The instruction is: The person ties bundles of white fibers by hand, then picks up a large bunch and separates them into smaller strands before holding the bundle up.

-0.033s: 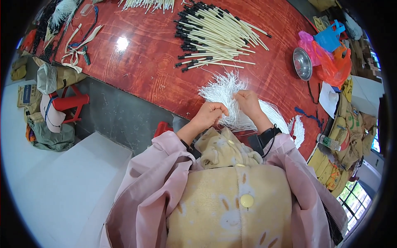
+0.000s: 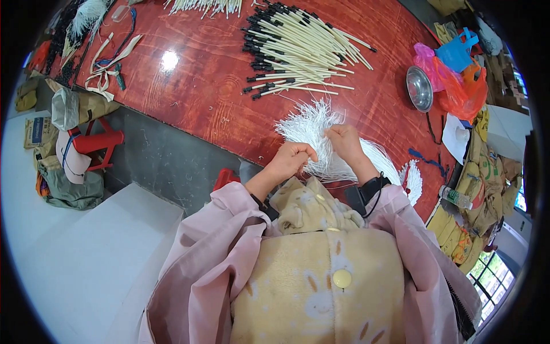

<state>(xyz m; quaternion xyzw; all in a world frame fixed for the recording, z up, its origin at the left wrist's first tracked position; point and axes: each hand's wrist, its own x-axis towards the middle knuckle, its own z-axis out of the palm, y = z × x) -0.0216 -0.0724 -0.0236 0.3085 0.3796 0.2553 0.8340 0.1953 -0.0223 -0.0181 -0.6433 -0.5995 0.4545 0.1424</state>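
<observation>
A loose bundle of white strings lies along the near edge of the red table, its frayed end toward the sticks. My left hand is at the bundle's left side, fingers curled in and thumb pressed to the forefinger. Over the strings, my right hand is closed in a pinch, a short gap from the left. Whatever thin thing either hand may hold cannot be made out against the white strands. More white strings trail to the right behind my right wrist.
Beyond the bundle lies a heap of pale sticks with black ends. At the right are a metal bowl, coloured plastic bags and a plastic bottle. A red stool stands left of the table.
My right hand has shifted very slightly to the right. The left hand and the strings look the same.
</observation>
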